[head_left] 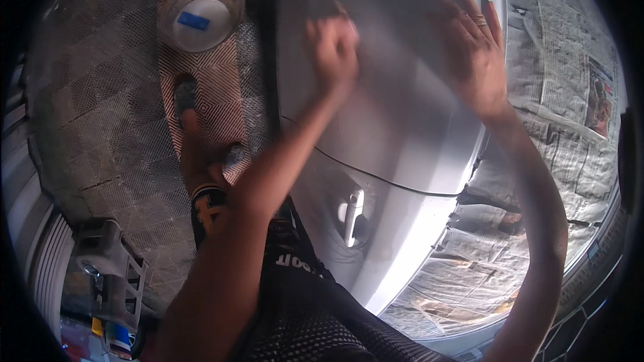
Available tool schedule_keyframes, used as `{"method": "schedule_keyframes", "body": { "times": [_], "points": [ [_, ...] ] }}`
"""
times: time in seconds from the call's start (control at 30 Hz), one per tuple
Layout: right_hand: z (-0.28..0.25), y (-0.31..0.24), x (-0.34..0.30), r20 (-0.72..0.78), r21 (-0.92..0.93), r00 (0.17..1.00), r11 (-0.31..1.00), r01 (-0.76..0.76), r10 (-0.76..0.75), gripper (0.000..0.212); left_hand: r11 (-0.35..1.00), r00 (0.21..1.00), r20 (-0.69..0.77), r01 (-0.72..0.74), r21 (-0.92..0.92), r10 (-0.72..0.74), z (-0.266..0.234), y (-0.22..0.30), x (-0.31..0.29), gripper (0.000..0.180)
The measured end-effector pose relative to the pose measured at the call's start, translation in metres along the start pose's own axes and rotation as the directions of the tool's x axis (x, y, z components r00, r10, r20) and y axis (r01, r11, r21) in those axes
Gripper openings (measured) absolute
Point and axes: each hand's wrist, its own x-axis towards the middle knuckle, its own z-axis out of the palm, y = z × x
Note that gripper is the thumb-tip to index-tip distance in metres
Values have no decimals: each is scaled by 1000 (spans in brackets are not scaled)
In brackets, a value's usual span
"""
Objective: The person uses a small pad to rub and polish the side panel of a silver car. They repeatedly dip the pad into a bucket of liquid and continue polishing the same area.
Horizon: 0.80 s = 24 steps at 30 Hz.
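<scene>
1. Watching the round clear tub (212, 34), well to the left of the fingers of your left hand (333, 50), is wise; a blue block (192, 21) shows inside it.
2. Your left hand is curled over the silver panel (396, 94), which spreads beneath both sets of fingers; blur hides whether these fingers grip anything or touch down. Light, even pressure should suit.
3. Steer any stroke around the door handle (352, 216), nearer you than your left fingers.
4. Your right hand (475, 57) is opened out, fingers spread along the panel's right edge; holding them flat would likely follow the curve best.
5. Avoid snagging the newspaper sheets (557, 80) just right of those fingers.
</scene>
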Motion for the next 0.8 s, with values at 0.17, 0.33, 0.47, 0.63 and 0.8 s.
{"method": "schedule_keyframes", "body": {
  "times": [0.17, 0.33, 0.47, 0.63, 0.8],
  "points": [
    [-3, -2, 17, -15, -16, 998, 998, 60, -60, 40, 964, 976, -220, 57, 261, 1, 19, -52, 57, 6],
    [3, 0, -4, 3, 21, 1000, 1000, -15, 15, 33, 997, 956, 284, -74, 5, 70, -81, 84, -154, 22],
    [-4, 0, 5, 25, 6, 999, 999, 34, -34, 40, 949, 953, 72, 283, 137, -294, -30, -18, -30, 14],
    [0, 0, 15, -5, -44, 998, 997, 66, -67, 36, 962, 971, -94, 233, 144, -221, -17, -36, -21, 10],
    [-2, 0, -4, 34, -22, 999, 1000, 4, -3, 34, 960, 942, 185, 277, 40, -280, -77, 72, -156, 21]
  ]
}}
